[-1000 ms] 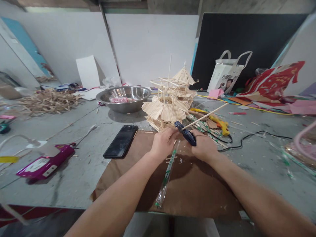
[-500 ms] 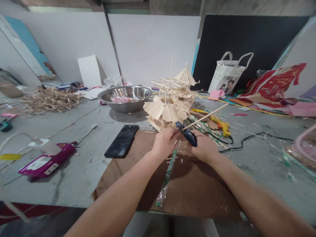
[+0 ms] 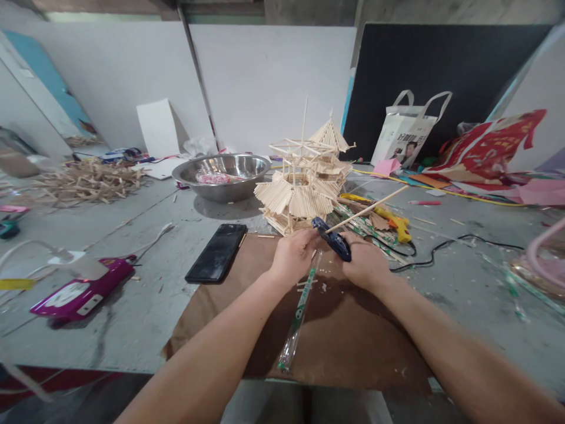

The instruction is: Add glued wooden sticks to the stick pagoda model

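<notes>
My left hand [image 3: 295, 254] is closed at the near end of a thin wooden stick [image 3: 368, 208], which slants up to the right. My right hand [image 3: 366, 259] grips a dark blue hand tool [image 3: 332, 239], whose working end is hidden by my left fingers. The stick passes right at the tool. Under both hands lies a brown sheet [image 3: 344, 335], with a clear, green-printed chopstick wrapper [image 3: 296, 321] and a few short stick pieces [image 3: 305, 285] on it. Just beyond my hands stands a pagoda-like model [image 3: 311, 200] built of wooden sticks.
A black phone [image 3: 216, 253] lies left of the sheet, with a purple power strip [image 3: 83, 288] farther left. Behind are a steel bowl [image 3: 220, 191] and a pile of sticks [image 3: 88, 179]. To the right are a yellow glue gun [image 3: 399, 228], its black cord [image 3: 441, 250] and a white bag [image 3: 401, 135].
Both hands, the tool and the stick keep almost the same pose. The whole view has shifted very slightly.
</notes>
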The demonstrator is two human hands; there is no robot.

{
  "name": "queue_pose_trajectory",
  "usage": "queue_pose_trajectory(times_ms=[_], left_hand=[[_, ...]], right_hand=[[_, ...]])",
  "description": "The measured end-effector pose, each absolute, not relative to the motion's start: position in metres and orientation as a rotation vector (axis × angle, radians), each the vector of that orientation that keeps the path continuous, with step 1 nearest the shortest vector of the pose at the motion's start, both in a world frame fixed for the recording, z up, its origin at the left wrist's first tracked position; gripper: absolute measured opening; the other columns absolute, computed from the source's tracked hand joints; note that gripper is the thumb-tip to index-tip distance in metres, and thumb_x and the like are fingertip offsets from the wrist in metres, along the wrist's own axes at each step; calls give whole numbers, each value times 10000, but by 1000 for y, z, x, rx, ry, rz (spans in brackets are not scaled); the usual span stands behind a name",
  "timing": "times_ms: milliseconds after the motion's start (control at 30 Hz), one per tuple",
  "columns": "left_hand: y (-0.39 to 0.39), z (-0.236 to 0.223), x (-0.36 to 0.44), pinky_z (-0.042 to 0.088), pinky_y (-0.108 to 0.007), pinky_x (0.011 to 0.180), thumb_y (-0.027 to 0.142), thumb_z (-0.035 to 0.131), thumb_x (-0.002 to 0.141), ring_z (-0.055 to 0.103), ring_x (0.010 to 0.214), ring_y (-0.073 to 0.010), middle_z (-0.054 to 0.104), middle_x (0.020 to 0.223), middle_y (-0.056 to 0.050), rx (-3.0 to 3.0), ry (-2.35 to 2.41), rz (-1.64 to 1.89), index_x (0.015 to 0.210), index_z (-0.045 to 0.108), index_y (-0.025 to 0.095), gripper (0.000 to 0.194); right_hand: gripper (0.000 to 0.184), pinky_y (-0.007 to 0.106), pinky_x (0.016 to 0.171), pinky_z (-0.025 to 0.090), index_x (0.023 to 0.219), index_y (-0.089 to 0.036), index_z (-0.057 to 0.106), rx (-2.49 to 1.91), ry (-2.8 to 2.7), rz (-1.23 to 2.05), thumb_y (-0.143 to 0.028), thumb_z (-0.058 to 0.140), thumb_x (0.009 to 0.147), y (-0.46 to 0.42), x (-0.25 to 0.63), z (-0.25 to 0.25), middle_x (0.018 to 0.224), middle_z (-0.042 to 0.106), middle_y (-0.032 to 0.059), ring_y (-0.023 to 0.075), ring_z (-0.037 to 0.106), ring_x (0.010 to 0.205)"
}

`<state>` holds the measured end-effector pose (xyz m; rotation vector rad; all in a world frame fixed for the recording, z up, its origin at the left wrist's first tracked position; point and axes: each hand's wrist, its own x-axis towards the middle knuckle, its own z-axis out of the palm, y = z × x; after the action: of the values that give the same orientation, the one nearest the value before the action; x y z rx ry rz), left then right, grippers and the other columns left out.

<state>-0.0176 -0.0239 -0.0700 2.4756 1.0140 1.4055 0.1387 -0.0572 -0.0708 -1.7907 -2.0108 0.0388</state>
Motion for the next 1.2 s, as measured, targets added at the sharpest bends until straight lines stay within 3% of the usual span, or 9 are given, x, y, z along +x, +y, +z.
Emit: queue_pose_trajectory(times_ms=[400, 1000, 1200], left_hand=[[-24, -71, -15, 435, -202, 619, 179, 483, 742, 566, 656, -110, 624, 712, -33, 2483, 1069, 1429, 777, 601, 137, 130], [-24, -67, -18, 439, -220, 600, 144, 442, 746, 570, 648, -122, 637, 725, -28, 2445, 1035, 1316, 843, 607, 158, 192], [-23, -64, -19, 429, -207, 588, 169, 442, 752, 568, 637, -116, 640, 706, -16, 2366, 967, 1266, 765, 623, 162, 182]], right_hand=[[280, 273, 603, 350, 907, -192, 497, -1855, -2055, 37, -329, 435, 671, -57, 139, -68, 797, 625, 60, 210, 569, 715], [360, 304, 727, 376, 1030, -199, 467, -1791, -2005, 111, -286, 436, 683, -57, 139, -68, 1005, 582, 71, 222, 541, 876], [405, 321, 740, 383, 1061, -192, 456, -1796, -2010, 130, -287, 450, 667, -56, 140, -69, 1023, 573, 80, 235, 539, 887]])
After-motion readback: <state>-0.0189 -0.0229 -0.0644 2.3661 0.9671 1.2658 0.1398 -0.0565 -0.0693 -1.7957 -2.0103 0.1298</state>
